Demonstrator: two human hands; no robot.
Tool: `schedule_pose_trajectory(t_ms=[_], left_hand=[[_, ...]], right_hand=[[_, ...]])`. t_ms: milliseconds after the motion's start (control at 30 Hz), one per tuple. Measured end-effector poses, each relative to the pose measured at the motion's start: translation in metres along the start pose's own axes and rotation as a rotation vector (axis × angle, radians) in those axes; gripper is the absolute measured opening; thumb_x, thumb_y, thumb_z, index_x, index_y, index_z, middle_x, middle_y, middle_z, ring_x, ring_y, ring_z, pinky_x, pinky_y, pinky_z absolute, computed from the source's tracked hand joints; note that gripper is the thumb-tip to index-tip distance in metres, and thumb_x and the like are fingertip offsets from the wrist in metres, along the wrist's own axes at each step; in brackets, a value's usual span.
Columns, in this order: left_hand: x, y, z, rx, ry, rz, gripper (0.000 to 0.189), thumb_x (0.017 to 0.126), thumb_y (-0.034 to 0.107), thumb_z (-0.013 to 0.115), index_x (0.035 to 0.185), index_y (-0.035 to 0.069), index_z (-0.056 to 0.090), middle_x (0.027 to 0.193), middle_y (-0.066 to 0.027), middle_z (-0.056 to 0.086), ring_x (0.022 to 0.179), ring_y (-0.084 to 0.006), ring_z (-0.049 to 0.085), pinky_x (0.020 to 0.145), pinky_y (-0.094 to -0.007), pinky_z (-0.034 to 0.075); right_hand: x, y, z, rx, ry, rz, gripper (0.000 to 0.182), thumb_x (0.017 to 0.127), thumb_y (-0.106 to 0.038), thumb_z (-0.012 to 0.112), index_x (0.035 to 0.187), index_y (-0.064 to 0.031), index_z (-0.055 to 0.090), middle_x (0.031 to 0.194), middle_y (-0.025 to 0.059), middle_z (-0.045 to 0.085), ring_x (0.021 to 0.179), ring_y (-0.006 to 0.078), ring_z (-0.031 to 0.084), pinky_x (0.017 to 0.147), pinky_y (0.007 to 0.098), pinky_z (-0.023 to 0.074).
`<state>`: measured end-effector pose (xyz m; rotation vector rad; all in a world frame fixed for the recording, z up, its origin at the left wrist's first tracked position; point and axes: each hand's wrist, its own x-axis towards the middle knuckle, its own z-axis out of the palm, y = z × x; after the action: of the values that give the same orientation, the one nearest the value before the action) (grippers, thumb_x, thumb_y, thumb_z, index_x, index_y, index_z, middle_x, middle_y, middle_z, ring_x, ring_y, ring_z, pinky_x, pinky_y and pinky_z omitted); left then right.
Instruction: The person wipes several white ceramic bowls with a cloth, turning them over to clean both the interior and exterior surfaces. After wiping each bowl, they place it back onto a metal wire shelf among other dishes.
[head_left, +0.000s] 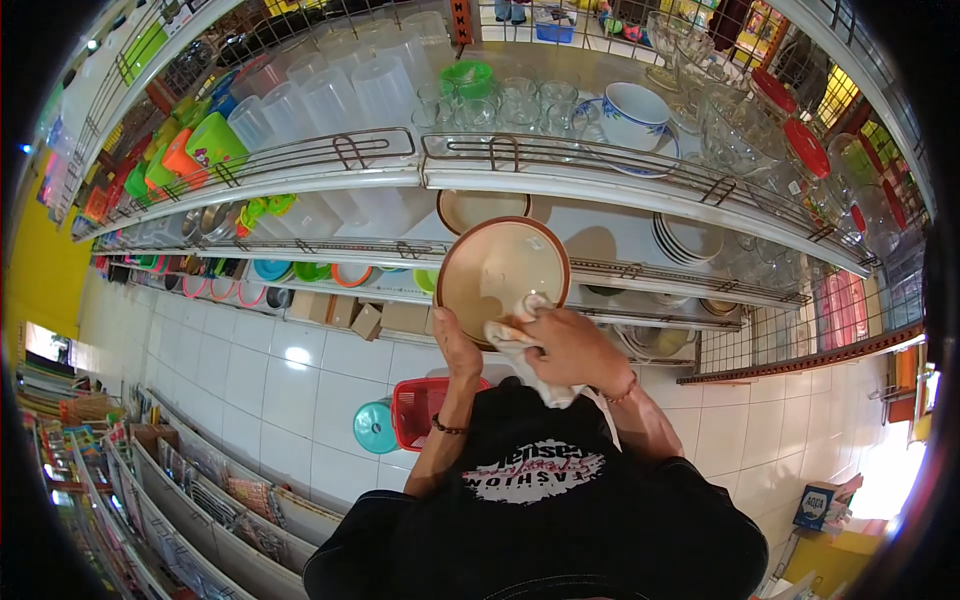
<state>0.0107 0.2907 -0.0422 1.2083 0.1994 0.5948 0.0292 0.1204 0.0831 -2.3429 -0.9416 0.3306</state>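
A round cream plate (495, 262) with a brown rim is tilted up in front of my chest, a small sticker near its upper edge. My left hand (459, 349) grips its lower left rim, the thumb on the front and the other fingers hidden behind. In my right hand (577, 351) is a bunched white cloth (517, 337) with orange marks, pressed on the plate's lower right part. The cloth's loose end hangs down toward my shirt. Just beyond, a similar brown-rimmed plate (484, 208) lies on the middle shelf.
Drinking glasses (517, 105), a floral bowl (634, 116) and clear plastic cups (382, 82) crowd the upper shelf behind a wire rail (525, 150). Stacked white plates (686, 238) stand at right. On the floor are a red basket (420, 412) and a teal stool (375, 427).
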Motion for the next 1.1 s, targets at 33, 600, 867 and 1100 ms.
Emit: schedule_pose_trajectory(t_ms=[33,600,867,1100], left_hand=[[0.003,-0.002,0.000,-0.028,0.066,0.026,0.059,0.100,0.048,0.025,0.124,-0.001,0.046,0.112,-0.0120,0.056,0.102,-0.0196,0.057,0.086,-0.0313,0.046],[0.002,0.004,-0.006,-0.215,-0.044,-0.126,0.061,0.099,0.051,0.025,0.135,0.004,0.038,0.130,-0.0108,0.048,0.118,-0.0221,0.048,0.098,-0.0374,0.040],[-0.029,-0.026,0.009,0.018,-0.058,-0.141,0.059,0.101,0.045,0.020,0.136,0.000,0.033,0.133,-0.0137,0.044,0.120,-0.0236,0.046,0.101,-0.0378,0.037],[-0.005,-0.007,-0.002,-0.103,-0.002,-0.128,0.061,0.100,0.045,0.020,0.137,-0.002,0.032,0.132,-0.0164,0.045,0.121,-0.0242,0.047,0.101,-0.0351,0.037]], right_hand=[[-0.002,-0.003,-0.007,-0.040,-0.023,0.033,0.051,0.075,-0.010,0.049,0.126,-0.0113,0.053,0.098,0.0244,0.057,0.087,0.0414,0.059,0.082,0.0471,0.0473],[0.003,0.019,-0.003,0.141,0.107,-0.162,0.026,0.079,-0.013,0.054,0.103,-0.0042,0.060,0.088,0.0228,0.056,0.081,0.0412,0.057,0.070,0.0485,0.0465],[0.024,0.016,0.034,0.166,0.422,-0.171,0.015,0.073,-0.012,0.059,0.074,0.0026,0.055,0.084,0.0261,0.054,0.070,0.0422,0.055,0.065,0.0474,0.0437],[0.002,0.014,0.011,0.048,0.137,-0.044,0.021,0.073,-0.017,0.057,0.084,0.0006,0.062,0.075,0.0200,0.055,0.072,0.0398,0.056,0.068,0.0471,0.0445]])
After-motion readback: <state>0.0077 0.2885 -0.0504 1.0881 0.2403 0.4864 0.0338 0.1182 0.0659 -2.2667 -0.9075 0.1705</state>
